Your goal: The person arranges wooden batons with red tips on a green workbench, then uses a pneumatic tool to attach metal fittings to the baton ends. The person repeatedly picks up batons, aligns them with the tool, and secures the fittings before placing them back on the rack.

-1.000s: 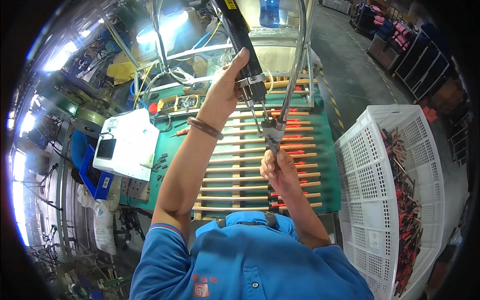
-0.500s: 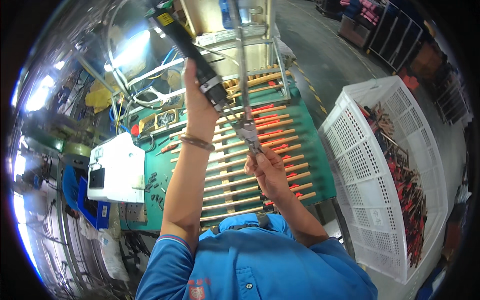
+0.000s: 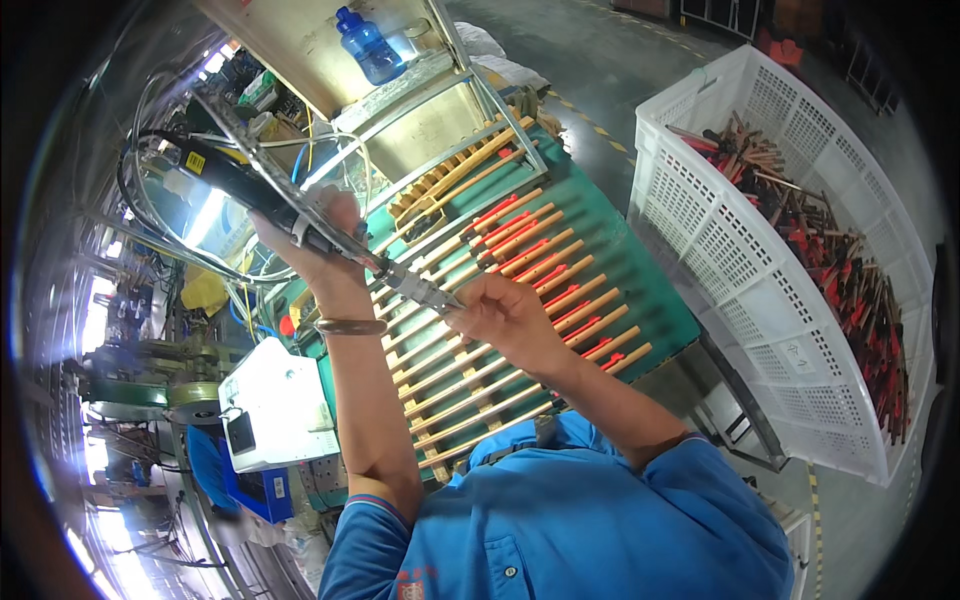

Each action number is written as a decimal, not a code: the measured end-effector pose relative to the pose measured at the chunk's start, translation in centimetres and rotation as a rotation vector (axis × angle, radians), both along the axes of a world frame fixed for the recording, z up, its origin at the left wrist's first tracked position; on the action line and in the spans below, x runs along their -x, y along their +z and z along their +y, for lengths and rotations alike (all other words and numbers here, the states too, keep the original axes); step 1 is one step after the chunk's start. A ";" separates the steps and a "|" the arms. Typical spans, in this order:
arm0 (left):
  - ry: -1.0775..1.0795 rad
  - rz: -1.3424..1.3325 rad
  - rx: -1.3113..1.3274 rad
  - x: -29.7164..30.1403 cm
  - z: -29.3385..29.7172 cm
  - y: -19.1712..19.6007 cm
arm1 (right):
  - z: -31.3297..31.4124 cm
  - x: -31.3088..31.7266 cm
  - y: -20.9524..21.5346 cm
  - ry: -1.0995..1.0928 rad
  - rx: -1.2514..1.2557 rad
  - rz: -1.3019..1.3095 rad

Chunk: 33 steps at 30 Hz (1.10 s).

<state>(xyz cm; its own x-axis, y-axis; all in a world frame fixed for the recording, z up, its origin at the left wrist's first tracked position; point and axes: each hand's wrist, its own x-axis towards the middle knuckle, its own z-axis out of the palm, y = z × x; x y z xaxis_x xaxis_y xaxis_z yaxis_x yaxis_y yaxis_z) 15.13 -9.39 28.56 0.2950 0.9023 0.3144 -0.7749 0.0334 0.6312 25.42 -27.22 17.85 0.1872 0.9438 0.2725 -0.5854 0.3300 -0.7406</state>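
My left hand (image 3: 325,235) is wrapped round a black power screwdriver (image 3: 240,185) with a yellow label. The driver slants from upper left toward the middle of the bench. At its lower end a silver metal nosepiece (image 3: 418,288) points at my right hand (image 3: 508,318). The fingers of that hand are closed in a pinch at the nosepiece's tip; what lies between them is hidden. A long metal bar (image 3: 265,160) runs alongside the driver to the nosepiece. Below both hands, several tan rods (image 3: 470,385) lie side by side, some with red pieces (image 3: 570,310) near their right ends.
The rods rest on a green bench top (image 3: 640,270). At right stands a white perforated crate (image 3: 720,250) full of rods with red and black parts. A white machine housing (image 3: 285,405) and a blue bin (image 3: 262,490) are at left. Behind, a blue bottle (image 3: 370,48) stands on a shelf.
The driver has swung to a flatter slant toward the left, with my left hand and the metal bar. My right hand stays at the nosepiece tip. The whole view has turned.
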 end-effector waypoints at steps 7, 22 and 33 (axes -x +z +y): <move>-0.182 -0.086 0.037 0.2 -0.9 0.5 | -0.2 -1.4 1.3 0.161 0.080 -0.023; -0.299 -0.056 -0.144 2.9 1.5 -0.7 | -0.9 -1.4 1.1 -0.074 -0.007 -0.331; -0.172 -0.100 -0.062 1.0 -0.2 -0.3 | -0.8 -1.3 0.8 -0.133 0.043 -0.403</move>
